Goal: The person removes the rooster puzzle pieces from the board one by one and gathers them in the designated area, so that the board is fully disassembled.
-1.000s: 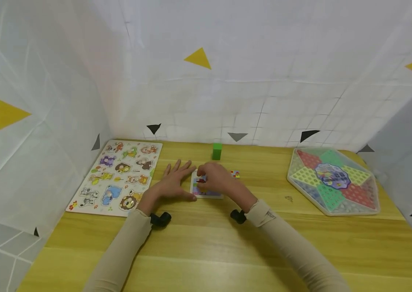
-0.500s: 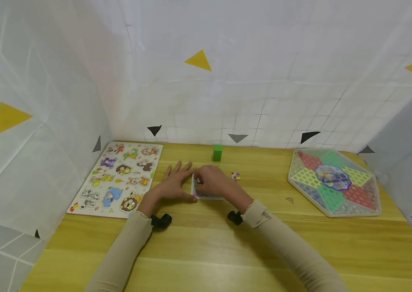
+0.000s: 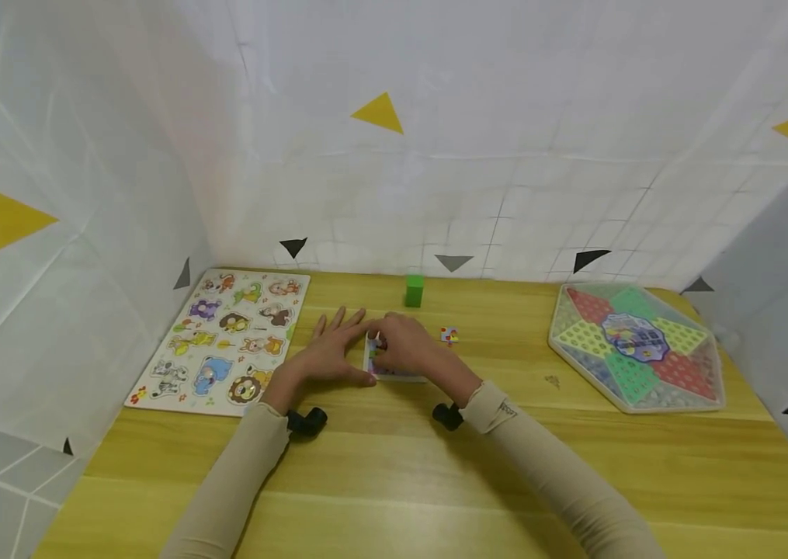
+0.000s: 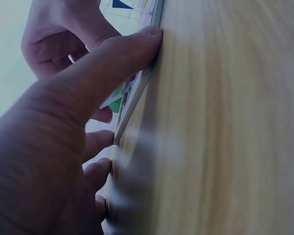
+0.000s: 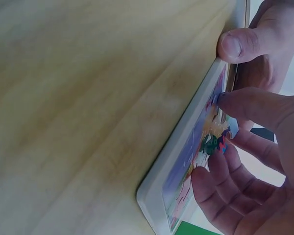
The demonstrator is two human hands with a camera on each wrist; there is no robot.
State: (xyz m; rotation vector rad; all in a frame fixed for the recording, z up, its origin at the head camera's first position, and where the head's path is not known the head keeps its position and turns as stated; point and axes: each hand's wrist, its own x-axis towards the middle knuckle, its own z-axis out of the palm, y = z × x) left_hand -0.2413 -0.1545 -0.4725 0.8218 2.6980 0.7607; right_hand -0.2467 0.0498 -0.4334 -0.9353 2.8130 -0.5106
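A small picture jigsaw puzzle in a white frame [image 3: 400, 378] lies flat on the table, partly covered by both hands. My left hand [image 3: 324, 357] is spread at its left side, the thumb against the near edge and the index fingertip at the left edge. Over the puzzle, my right hand [image 3: 407, 345] pinches a puzzle piece [image 5: 233, 125] between thumb and index finger; the piece is tilted and mostly hidden. The other right fingers curl loosely close over the picture. A loose puzzle piece [image 3: 449, 335] with red, yellow and blue colours lies right of the right hand.
A green block [image 3: 414, 291] stands behind the puzzle near the wall. On the left lies a white board of animal pieces [image 3: 191, 404]. A hexagonal game box [image 3: 634, 338] with a coloured star sits at the right. White cloth walls [image 3: 463, 194] border the table.
My right hand has shifted slightly left over the puzzle and its fingers have drawn in lower. The left hand stays in place at the frame.
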